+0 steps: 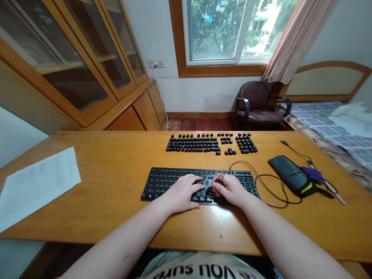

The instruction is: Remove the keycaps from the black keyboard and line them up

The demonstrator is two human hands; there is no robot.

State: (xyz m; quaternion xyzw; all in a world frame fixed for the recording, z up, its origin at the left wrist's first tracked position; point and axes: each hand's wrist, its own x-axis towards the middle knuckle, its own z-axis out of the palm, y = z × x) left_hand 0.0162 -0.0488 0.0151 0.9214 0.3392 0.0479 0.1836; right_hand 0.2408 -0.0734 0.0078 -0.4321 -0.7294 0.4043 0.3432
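Note:
A black keyboard with most of its keycaps off lies on the wooden desk in front of me. A few larger keycaps still sit along its bottom row. My left hand rests flat on the middle of the keyboard, fingers spread. Just to its right, my right hand is closed around a small brush-like tool with a dark lower end and a brownish upper end. That dark end is down at the lower keys; the fingers hide much of the tool.
Removed black keycaps lie in keyboard order behind the keyboard. On the right are a cable, a dark pouch and a purple cloth. Paper sheets lie at left. A chair stands beyond the desk.

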